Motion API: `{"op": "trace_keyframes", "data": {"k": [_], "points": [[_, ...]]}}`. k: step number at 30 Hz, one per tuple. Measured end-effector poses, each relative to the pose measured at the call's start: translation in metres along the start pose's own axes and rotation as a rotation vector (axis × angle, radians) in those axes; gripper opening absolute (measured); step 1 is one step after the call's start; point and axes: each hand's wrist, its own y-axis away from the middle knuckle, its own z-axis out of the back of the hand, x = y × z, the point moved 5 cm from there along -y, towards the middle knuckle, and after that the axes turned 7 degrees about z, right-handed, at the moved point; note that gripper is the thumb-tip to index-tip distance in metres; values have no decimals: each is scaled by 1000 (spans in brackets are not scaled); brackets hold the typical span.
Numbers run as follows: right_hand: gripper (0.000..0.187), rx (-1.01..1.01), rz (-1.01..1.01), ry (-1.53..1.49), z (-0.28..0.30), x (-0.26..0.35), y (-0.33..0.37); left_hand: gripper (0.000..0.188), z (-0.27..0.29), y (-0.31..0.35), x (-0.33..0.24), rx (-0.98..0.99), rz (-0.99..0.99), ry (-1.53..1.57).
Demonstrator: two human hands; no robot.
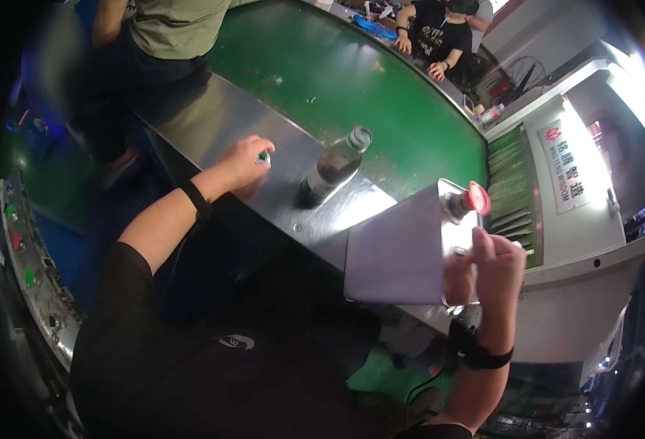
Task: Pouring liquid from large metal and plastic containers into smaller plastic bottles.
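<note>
My right hand [499, 262] is closed at the top of a rectangular metal can [394, 252], where its handle appears to be. The can is tilted, and a red ring-like piece [478, 198] sits on its spout. To its left, a clear plastic bottle [331, 173] stands on the steel ledge [282, 186], with dark content low inside. Its grey-looking mouth is apart from the can's spout. My left hand [246, 164] is closed over the ledge, left of the bottle. A small green and white piece shows between its fingers, too small to name for sure.
A green conveyor belt [322, 80] runs beyond the ledge. A person [172, 29] is close by at the upper left, and another in black [439, 36] is at the far side near a blue item [374, 27]. A white machine housing [564, 168] with hanging strips stands right.
</note>
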Motion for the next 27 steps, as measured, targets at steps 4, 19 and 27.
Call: {"op": "trace_keyframes", "data": {"k": [4, 19, 27], "points": [[35, 59, -52, -83, -12, 16, -17, 31, -17, -2, 7, 107, 54, 45], [44, 146, 274, 184, -16, 22, -90, 12, 61, 16, -85, -73, -75, 174], [30, 195, 375, 395, -13, 49, -89, 11, 69, 28, -46, -67, 129, 164]]}}
